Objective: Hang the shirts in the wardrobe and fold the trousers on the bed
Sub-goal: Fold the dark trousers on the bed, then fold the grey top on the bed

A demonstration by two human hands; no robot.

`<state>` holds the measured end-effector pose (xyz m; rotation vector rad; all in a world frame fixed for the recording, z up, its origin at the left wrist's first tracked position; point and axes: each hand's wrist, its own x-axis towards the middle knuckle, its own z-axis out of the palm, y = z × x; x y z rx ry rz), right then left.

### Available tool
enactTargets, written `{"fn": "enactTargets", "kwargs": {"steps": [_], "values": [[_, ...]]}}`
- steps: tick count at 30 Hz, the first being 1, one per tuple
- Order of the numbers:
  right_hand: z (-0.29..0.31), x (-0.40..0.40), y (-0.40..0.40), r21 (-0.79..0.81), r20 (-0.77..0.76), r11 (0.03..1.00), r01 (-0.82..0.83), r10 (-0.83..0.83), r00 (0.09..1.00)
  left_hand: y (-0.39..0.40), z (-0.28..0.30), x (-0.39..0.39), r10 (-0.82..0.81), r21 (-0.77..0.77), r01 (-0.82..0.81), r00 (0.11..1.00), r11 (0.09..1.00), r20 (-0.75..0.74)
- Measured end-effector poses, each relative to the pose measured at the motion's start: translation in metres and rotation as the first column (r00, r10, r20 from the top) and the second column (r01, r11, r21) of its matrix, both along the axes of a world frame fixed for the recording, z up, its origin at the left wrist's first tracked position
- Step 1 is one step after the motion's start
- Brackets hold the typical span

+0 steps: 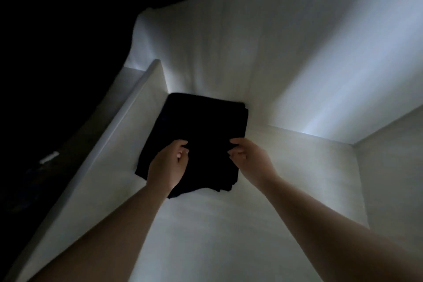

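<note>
Both hands (201, 158) pinch a flat, dark folded rectangle (199, 130), probably trousers.

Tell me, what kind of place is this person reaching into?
Most likely the inside of a wardrobe or closet, dimly lit. Both hands, left hand and right hand, hold a folded dark garment on a white shelf, beside a white divider panel, with a pale garment hanging above.

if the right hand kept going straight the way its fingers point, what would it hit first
The right hand points up and left across the folded dark cloth it already pinches. Past that, probably the white upright panel behind the pile, though depth is hard to judge in this dim light.
</note>
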<state>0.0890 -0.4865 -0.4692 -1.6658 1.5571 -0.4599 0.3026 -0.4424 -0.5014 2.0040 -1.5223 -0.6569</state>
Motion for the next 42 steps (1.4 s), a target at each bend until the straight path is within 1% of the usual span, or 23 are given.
{"fn": "enactTargets", "kwargs": {"steps": [2,3,5,6,8,10,12,14,16,18,20,22,24,26,29,33,37,39,42], "values": [[0.021,0.004,0.023,-0.015,0.096,1.0,0.02,-0.019,0.995,0.021,0.03,-0.022,0.105,0.011,-0.105,0.967,0.994,-0.23],[0.031,0.006,0.034,-0.016,0.154,0.999,0.033,-0.03,0.988,0.03,0.046,-0.034,0.158,0.022,-0.16,0.928,0.987,-0.339],[0.058,0.007,0.056,-0.03,0.286,0.998,0.053,-0.043,0.957,0.053,0.078,-0.055,0.208,0.016,-0.238,0.813,0.971,-0.543],[0.073,0.008,0.067,-0.04,0.349,0.997,0.069,-0.051,0.936,0.066,0.096,-0.064,0.208,0.007,-0.26,0.756,0.966,-0.621],[0.105,0.009,0.095,-0.053,0.471,0.994,0.094,-0.058,0.88,0.097,0.129,-0.074,0.204,-0.005,-0.295,0.673,0.955,-0.71],[0.132,0.01,0.127,-0.062,0.559,0.993,0.102,-0.05,0.827,0.131,0.157,-0.078,0.202,-0.021,-0.327,0.632,0.945,-0.748],[0.158,0.012,0.163,-0.077,0.599,0.993,0.09,-0.026,0.8,0.17,0.184,-0.077,0.19,-0.044,-0.348,0.608,0.937,-0.771],[0.184,0.014,0.201,-0.107,0.622,0.992,0.072,0.011,0.783,0.213,0.209,-0.076,0.177,-0.078,-0.369,0.608,0.926,-0.774],[0.211,0.012,0.241,-0.137,0.654,0.989,0.053,0.05,0.754,0.255,0.231,-0.076,0.166,-0.121,-0.384,0.634,0.916,-0.756],[0.235,0.01,0.278,-0.164,0.665,0.986,0.006,0.106,0.739,0.299,0.25,-0.081,0.155,-0.152,-0.395,0.644,0.906,-0.749],[0.255,0.013,0.319,-0.19,0.672,0.979,-0.073,0.184,0.718,0.351,0.263,-0.081,0.15,-0.173,-0.422,0.628,0.89,-0.764],[0.27,0.021,0.355,-0.204,0.696,0.969,-0.142,0.245,0.674,0.399,0.273,-0.073,0.154,-0.194,-0.461,0.615,0.866,-0.773],[0.28,0.036,0.389,-0.212,0.716,0.947,-0.24,0.317,0.622,0.447,0.282,-0.06,0.192,-0.215,-0.52,0.619,0.827,-0.761],[0.288,0.051,0.418,-0.202,0.732,0.909,-0.365,0.388,0.56,0.49,0.293,-0.05,0.239,-0.233,-0.59,0.611,0.773,-0.755],[0.292,0.08,0.463,-0.198,0.751,0.821,-0.536,0.478,0.455,0.555,0.305,-0.041,0.336,-0.24,-0.703,0.575,0.669,-0.746],[0.296,0.121,0.522,-0.252,0.694,0.628,-0.736,0.648,0.315,0.636,0.315,-0.036,0.5,-0.249,-0.853,0.479,0.458,-0.722],[0.302,0.148,0.58,-0.289,0.659,0.384,-0.877,0.745,0.109,0.706,0.32,-0.048,0.623,-0.261,-0.946,0.324,0.194,-0.712],[0.299,0.154,0.616,-0.271,0.668,0.241,-0.932,0.744,-0.002,0.746,0.318,-0.066,0.672,-0.255,-0.965,0.225,0.055,-0.706],[0.289,0.153,0.663,-0.233,0.67,0.058,-0.971,0.733,-0.117,0.795,0.311,-0.101,0.687,-0.205,-0.971,0.065,-0.124,-0.724]]}}
